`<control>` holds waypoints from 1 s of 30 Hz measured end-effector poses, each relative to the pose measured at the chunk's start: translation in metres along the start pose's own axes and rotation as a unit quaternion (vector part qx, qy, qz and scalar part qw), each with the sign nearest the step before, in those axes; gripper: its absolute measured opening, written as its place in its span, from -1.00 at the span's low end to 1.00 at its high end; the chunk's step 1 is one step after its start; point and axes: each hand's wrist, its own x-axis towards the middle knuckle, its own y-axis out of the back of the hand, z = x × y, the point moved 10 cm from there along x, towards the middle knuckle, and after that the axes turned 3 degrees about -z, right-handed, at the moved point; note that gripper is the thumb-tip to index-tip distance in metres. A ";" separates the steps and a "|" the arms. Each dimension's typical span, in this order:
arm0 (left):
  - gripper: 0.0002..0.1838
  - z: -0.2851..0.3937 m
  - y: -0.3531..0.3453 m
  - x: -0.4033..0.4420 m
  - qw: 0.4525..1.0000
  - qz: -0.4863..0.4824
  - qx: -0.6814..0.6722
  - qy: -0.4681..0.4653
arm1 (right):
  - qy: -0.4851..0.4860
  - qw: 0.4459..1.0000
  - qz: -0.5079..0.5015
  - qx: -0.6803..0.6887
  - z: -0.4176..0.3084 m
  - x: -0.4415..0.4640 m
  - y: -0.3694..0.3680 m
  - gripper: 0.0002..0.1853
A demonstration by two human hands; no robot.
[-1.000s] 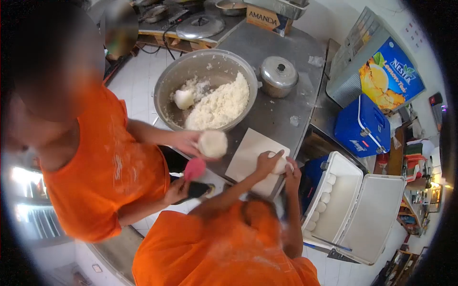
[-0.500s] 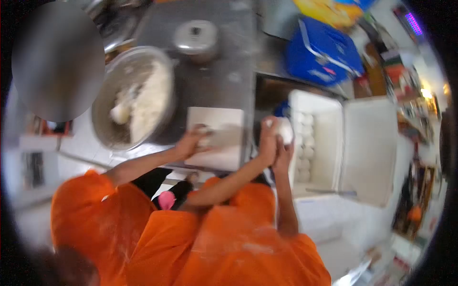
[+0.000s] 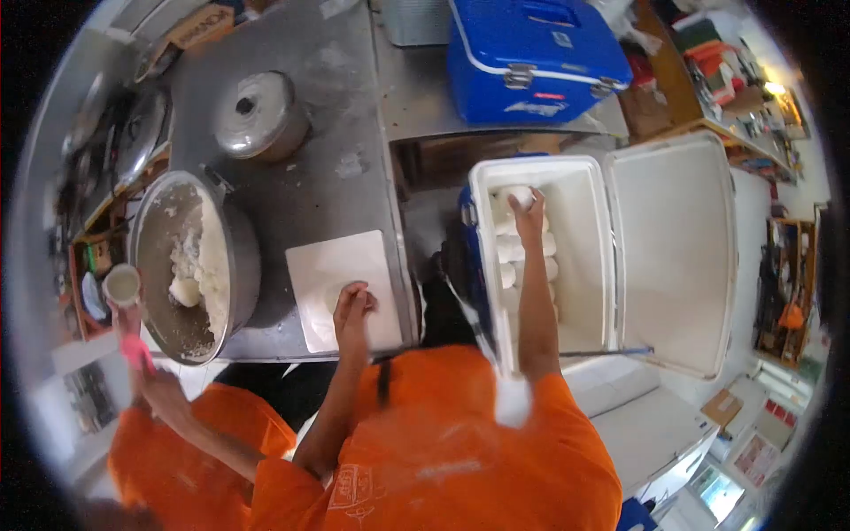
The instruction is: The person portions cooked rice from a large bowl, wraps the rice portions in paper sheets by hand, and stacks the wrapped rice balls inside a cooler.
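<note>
My right hand (image 3: 529,212) reaches into a white-lined cooler (image 3: 591,265) with its fingers wrapped round a white ball that looks like dough (image 3: 515,196). More white balls (image 3: 512,250) lie in rows beneath it. Above a white square board (image 3: 332,255) on the table is my left hand (image 3: 354,305), its fingers loosely bent and somewhat apart, with nothing visible in them. Left of the board, a large metal pot (image 3: 237,292) holds a white crumbly mass (image 3: 212,265).
A co-worker's hand (image 3: 128,317) with a pink wristband holds a cup (image 3: 122,285) beside the pot. A lidded pot (image 3: 263,124) stands farther back on the metal table (image 3: 345,195). A closed blue cooler (image 3: 531,75) sits behind the cooler's opened lid (image 3: 668,257).
My right hand has carried the white ball into the cooler. My left hand has let go of it and moved left over the board. The co-worker's hand has left the board.
</note>
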 end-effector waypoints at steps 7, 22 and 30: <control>-0.81 -0.029 0.078 -0.036 0.987 0.149 0.023 0.060 | -0.084 0.964 -0.248 0.040 0.017 -0.004 -0.035 -0.27; -0.79 -0.100 0.128 -0.050 0.983 0.182 0.004 0.027 | -0.026 0.950 -0.304 -0.071 0.107 0.034 -0.068 -0.34; -0.79 -0.094 0.143 -0.057 0.975 0.217 -0.009 0.050 | -0.079 0.943 -0.324 0.015 0.119 0.043 -0.085 -0.38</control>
